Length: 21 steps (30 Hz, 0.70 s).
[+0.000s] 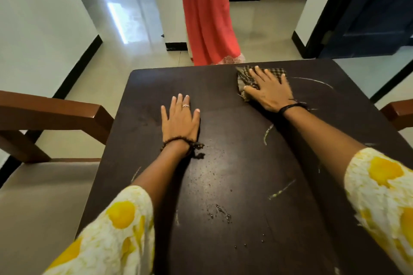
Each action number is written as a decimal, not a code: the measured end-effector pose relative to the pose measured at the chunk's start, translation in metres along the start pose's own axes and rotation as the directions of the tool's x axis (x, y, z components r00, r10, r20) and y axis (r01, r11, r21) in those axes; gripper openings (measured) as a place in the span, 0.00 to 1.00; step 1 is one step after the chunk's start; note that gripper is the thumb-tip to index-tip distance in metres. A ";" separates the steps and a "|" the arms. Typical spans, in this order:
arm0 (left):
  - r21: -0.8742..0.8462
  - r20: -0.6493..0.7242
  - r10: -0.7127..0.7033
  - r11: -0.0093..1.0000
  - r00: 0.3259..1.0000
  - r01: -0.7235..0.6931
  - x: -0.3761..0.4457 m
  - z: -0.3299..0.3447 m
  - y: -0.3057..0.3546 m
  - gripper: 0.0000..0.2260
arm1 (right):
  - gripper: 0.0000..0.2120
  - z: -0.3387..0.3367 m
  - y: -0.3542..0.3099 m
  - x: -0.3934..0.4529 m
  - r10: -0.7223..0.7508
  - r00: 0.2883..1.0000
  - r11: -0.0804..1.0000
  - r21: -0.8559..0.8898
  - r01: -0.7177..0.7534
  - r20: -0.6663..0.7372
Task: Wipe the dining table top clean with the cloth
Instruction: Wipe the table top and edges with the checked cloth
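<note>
A: Fingers (266, 76) of the right hand (267, 90) were spread flat on the checked cloth (244, 78), far right of the dining table (223, 174); the left hand (180, 118) was laid flat.

B: Near droplets (221, 211) and pale streaks (280, 191) could be missed.

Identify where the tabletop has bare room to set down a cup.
Free: the dark table between the left hand and right hand, and the near middle, though wet with droplets. Crowded: the far right corner, under the checked cloth.
</note>
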State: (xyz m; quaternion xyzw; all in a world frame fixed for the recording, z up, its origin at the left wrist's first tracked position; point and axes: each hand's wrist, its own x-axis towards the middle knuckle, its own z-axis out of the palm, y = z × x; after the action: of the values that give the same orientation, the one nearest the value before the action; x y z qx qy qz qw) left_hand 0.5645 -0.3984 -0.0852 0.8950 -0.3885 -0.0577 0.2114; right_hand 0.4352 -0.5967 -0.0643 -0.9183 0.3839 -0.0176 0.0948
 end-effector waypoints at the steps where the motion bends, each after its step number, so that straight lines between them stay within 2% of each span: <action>1: 0.053 -0.003 -0.008 0.999 1.000 0.008 -0.003 0.003 0.004 0.23 | 0.35 0.001 0.005 -0.002 0.016 1.000 1.000 0.007 -0.016 -0.003; 4: 0.108 -0.014 -0.034 0.994 0.999 0.035 -0.006 0.007 0.022 0.24 | 0.40 0.002 -0.002 -0.002 -0.018 1.000 1.000 -0.002 0.018 0.015; 12: 0.092 -0.023 -0.085 0.992 0.996 0.087 -0.006 0.014 0.033 0.26 | 0.29 0.017 -0.090 0.041 -0.256 0.963 0.966 -0.017 0.258 0.088; 15: 0.112 -0.011 -0.085 0.990 0.996 0.086 -0.002 0.015 0.033 0.26 | 0.28 0.013 -0.089 0.055 -0.314 0.943 0.949 0.012 0.314 0.114; 18: 0.117 0.002 -0.092 0.989 0.996 0.091 0.002 0.015 0.033 0.26 | 0.27 0.002 -0.055 0.056 -0.261 0.963 0.965 0.032 0.259 0.067; 21: 0.131 -0.001 -0.090 0.987 0.996 0.089 -0.001 0.015 0.033 0.26 | 0.27 -0.010 -0.001 0.046 -0.071 0.997 0.996 0.054 0.069 0.038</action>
State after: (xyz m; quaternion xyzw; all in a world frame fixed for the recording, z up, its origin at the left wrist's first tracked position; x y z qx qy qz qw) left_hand 0.5376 -0.4228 -0.0850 0.9234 -0.3514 -0.0439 0.1483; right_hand 0.4669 -0.6303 -0.0565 -0.9285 0.3491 -0.0125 0.1260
